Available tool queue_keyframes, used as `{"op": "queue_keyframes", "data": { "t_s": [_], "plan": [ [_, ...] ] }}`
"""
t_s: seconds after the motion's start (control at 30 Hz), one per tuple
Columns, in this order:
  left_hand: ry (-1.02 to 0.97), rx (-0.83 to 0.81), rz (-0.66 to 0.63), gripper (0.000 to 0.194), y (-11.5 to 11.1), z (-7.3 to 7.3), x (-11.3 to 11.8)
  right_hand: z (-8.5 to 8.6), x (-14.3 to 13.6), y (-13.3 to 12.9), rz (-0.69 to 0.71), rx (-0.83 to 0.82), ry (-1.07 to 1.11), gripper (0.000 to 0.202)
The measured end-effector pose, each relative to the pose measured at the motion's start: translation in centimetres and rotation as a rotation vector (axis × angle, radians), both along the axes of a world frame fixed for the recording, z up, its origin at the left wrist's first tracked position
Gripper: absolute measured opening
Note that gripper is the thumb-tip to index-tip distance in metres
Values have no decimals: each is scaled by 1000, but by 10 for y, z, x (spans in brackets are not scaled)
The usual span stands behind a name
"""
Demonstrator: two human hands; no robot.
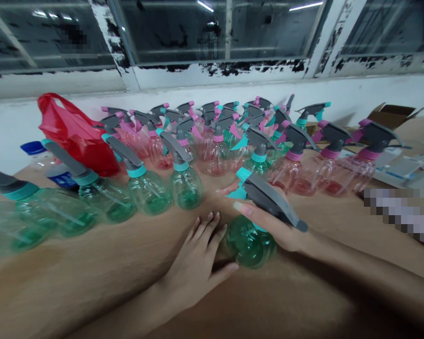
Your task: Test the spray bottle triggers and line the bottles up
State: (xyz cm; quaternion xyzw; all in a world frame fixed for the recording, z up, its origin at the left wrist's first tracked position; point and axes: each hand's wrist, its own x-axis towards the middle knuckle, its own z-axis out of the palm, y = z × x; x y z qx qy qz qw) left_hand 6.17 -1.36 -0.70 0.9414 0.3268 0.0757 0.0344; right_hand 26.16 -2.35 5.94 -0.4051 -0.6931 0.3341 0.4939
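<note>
My right hand (273,223) is wrapped round the neck of a green spray bottle (249,245) with a grey and turquoise trigger head. The bottle is near the middle of the view, its nozzle pointing up and left. Just left of it, my left hand (198,259) lies on the wooden table (127,287) with its fingers spread, its thumb close to the bottle's base. No object shows in my left hand. Green bottles (150,193) with turquoise collars stand in a row to the left. Pink bottles (286,172) stand behind and to the right.
Several more spray bottles (217,150) crowd the back of the table. A red plastic bag (77,136) and a blue-capped bottle (38,157) are at the back left. At the right are an open cardboard box (392,115) and a whitish plastic object (406,165).
</note>
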Motion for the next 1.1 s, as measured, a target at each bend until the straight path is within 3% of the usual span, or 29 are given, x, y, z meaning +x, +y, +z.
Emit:
{"op": "queue_keyframes", "data": {
  "t_s": [1.1],
  "plan": [
    [-27, -5, 1, 69, 0, 1, 0, 4, 0, -3, 1, -25, -11, 27]
  ]
}}
